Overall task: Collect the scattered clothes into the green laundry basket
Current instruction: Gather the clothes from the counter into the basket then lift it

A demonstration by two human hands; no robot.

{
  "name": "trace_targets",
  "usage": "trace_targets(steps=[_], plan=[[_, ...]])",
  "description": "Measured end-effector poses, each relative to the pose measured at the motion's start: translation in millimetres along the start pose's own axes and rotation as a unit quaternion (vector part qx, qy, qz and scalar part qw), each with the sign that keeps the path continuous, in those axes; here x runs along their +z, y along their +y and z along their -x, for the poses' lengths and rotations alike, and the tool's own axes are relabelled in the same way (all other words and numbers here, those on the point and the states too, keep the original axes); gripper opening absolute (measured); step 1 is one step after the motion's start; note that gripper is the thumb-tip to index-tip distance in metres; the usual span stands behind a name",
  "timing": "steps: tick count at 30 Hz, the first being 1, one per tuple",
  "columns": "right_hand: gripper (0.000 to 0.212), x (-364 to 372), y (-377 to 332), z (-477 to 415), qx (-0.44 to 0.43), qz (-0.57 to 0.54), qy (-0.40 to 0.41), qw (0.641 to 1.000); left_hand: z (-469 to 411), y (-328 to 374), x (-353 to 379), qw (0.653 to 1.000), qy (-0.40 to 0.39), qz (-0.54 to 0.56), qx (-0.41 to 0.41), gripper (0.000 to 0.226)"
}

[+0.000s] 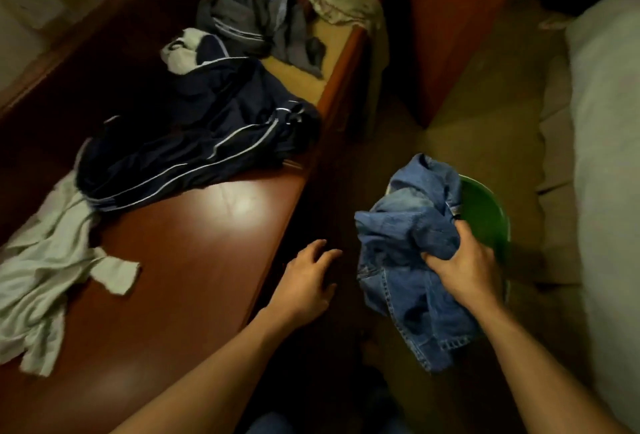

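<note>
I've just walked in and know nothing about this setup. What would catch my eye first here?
Probably the bunched blue jeans, gripped in the right hand over the green laundry basket on the floor. Next, the clothes left on the reddish wooden surface: a navy striped garment mid-table and a pale one at its left edge. The left hand is open and empty.

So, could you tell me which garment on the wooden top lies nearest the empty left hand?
The pale grey-white garment, at the near end; the navy striped one lies beyond it.
</note>
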State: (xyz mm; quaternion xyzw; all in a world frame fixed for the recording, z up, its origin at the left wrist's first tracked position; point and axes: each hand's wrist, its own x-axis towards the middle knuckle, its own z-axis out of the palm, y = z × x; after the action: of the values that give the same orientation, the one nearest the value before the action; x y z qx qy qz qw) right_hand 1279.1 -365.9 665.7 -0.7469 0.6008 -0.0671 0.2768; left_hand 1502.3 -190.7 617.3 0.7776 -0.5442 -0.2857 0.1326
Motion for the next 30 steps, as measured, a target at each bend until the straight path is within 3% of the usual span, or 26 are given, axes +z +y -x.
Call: trace_targets(steps=[6, 9, 13, 16, 19, 23, 27, 30], plan=[[0.081, -44.7, 95.2, -47.1, 0.099, -0.079, 0.054, 0.990, -84.8, 70.7, 74.7, 0.980, -0.138, -0.128, 0.069, 0.080], [0.071, -66.5, 115.5, -70.1, 0.100, -0.094, 0.071, 0.988, -120.1, 81.6, 115.3, 0.954, -0.199, -0.199, 0.105, 0.079], [0.064, -77.7, 133.7, -110.8, 0.083, -0.074, 0.095, 0.989, -152.0, 72.7, 158.8, 0.903, -0.265, -0.303, 0.148, 0.062], [0.068, -66.4, 140.8, -137.4, 0.086, -0.085, 0.091, 0.989, -162.1, 55.5, 173.6, 0.837, -0.315, -0.402, 0.197, 0.058], [0.069, -44.2, 142.3, -160.3, 0.080, -0.113, 0.087, 0.986, -170.3, 41.5, 184.9, 0.808, -0.331, -0.432, 0.225, 0.052], [0.072, -5.6, 143.7, -184.6, 0.082, -0.076, 0.067, 0.991, -187.7, 32.2, 192.9, 0.785, -0.341, -0.438, 0.275, 0.050], [0.072, 43.4, 144.2, -201.0, 0.087, -0.040, 0.026, 0.995, -195.9, 21.0, 193.5, 0.793, -0.359, -0.405, 0.281, 0.047], [0.072, 83.0, 156.8, -209.7, 0.089, 0.025, -0.128, 0.987, -196.7, 18.4, 196.7, 0.803, -0.355, -0.389, 0.280, 0.045]])
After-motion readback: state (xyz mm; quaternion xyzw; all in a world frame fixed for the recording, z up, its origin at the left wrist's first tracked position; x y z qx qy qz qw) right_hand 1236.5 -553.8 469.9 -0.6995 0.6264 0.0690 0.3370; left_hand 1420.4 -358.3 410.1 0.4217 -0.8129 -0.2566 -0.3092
